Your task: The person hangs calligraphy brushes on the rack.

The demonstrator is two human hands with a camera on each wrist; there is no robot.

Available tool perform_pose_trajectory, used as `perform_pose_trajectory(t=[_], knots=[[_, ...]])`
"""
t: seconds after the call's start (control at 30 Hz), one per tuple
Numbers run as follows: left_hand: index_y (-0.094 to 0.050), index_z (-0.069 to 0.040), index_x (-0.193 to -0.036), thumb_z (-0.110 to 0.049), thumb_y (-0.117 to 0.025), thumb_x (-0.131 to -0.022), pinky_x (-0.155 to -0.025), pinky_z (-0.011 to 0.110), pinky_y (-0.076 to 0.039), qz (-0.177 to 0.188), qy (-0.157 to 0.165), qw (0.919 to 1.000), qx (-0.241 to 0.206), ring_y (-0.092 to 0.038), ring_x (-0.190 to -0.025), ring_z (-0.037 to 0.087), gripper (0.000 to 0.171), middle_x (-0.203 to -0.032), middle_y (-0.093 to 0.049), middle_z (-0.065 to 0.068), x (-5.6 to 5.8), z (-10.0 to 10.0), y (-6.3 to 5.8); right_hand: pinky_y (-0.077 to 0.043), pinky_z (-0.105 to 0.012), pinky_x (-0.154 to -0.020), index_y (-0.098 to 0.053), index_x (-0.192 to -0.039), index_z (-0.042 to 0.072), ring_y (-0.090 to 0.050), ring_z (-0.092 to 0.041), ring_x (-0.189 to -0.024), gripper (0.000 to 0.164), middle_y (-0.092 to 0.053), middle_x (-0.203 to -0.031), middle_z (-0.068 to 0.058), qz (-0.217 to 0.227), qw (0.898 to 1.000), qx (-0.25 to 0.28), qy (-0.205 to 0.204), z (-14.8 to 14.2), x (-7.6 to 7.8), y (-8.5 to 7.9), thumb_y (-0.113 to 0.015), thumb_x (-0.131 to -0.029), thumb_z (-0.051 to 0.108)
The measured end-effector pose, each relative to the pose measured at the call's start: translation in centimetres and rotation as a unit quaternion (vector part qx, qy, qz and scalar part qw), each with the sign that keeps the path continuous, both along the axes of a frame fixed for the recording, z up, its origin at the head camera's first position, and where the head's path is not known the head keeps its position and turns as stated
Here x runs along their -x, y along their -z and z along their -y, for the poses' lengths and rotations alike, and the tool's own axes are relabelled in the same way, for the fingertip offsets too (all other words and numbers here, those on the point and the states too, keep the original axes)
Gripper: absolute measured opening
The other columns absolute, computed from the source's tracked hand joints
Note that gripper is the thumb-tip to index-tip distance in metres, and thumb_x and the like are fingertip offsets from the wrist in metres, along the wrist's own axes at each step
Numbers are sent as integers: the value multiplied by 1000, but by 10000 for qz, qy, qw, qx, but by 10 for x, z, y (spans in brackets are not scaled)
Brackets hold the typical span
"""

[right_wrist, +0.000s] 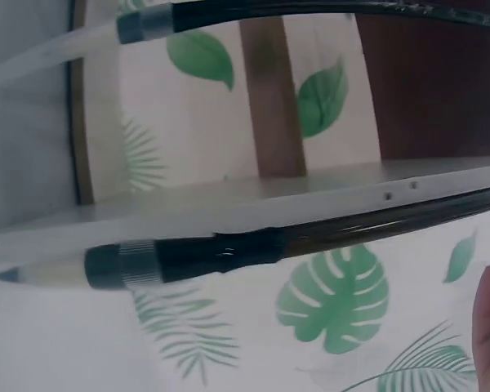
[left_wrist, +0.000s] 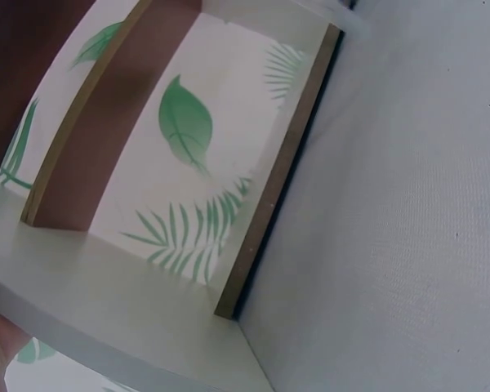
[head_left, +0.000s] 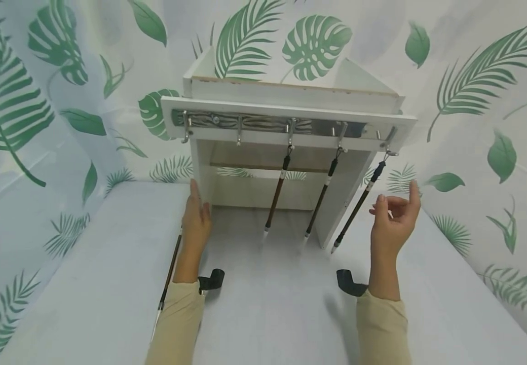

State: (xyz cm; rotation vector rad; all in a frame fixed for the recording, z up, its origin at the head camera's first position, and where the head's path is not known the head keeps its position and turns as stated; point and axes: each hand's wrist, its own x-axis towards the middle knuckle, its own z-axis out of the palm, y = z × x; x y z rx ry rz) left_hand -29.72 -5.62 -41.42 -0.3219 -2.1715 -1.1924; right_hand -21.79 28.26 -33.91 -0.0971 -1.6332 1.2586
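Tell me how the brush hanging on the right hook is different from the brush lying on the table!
The dark-handled calligraphy brush on the rightmost hook hangs by a loop, tip slanting down, beside the person's right hand. The dark-handled brush lying on the white table rests flat, partly hidden by the left hand's forearm. Neither hand holds either. Both are long, thin and dark.

No readable text, label, brand, number or sign shows anywhere in the three views.
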Motion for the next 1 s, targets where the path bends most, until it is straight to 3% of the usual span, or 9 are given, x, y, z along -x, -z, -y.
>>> perform_pose_trajectory(t=[0.17, 0.3, 0.43, 0.57, 0.67, 0.83, 1.0], knots=[[-14, -4, -146, -6, -42, -95, -103, 49, -33, 135, -32, 9999, 4, -36, -128, 39, 58, -139, -36, 26, -4, 1, 5, -47, -11, -72, -25, -144, 19, -53, -2, -88, 65, -48, -98, 14, 418, 9984, 356, -159, -1, 11, 13, -56, -89, 11], [-11, -10, -147, -8, -45, -94, -100, 49, -38, 417, 130, 9988, -226, -35, -130, 37, 64, -145, -30, 21, -10, 1, 9, -44, -11, -77, -19, -146, 23, -52, -4, -97, 71, -47, -106, 11, 704, 9949, 540, -485, 1, 18, 25, -56, -88, 7], [-6, -19, -148, -11, -46, -93, -97, 49, -41, 657, 295, 9962, -495, -32, -132, 34, 68, -150, -23, 15, -15, 3, 5, -43, -12, -82, -15, -147, 26, -51, -7, -105, 77, -45, -117, 7, 768, 9916, 468, -925, 6, 24, 29, -60, -86, 9], [-11, -18, -148, -8, -45, -92, -92, 48, -45, 568, 249, 9968, -507, -36, -130, 35, 66, -148, -29, 15, -22, 9, 0, -45, -13, -86, -11, -147, 31, -50, -12, -115, 82, -41, -131, 0, 1033, 9883, 151, -1116, 13, 29, 28, -62, -85, 9], [-17, -17, -147, -6, -44, -92, -86, 46, -49, 432, 181, 9983, -355, -45, -122, 36, 62, -142, -37, 17, -26, 16, -1, -47, -18, -89, -9, -147, 31, -49, -18, -120, 85, -38, -138, -3, 1219, 9869, -203, -1035, 17, 31, 28, -62, -85, 9], [-21, -18, -146, -6, -47, -91, -78, 41, -53, 266, 178, 9992, 255, -55, -111, 34, 62, -133, -48, 18, -30, 25, -4, -48, -22, -89, -12, -148, 23, -49, -24, -121, 83, -41, -138, -8, 1094, 9861, -791, -969, 21, 36, 29, -62, -84, 6], [-15, -26, -147, -11, -48, -93, -81, 41, -53, 697, 607, 9933, 697, -57, -111, 32, 65, -139, -43, 14, -36, 36, -13, -49, -41, -88, -14, -147, 15, -50, -32, -120, 77, -47, -134, -15, 1033, 9837, -1326, -641, 24, 41, 33, -58, -85, 1]])
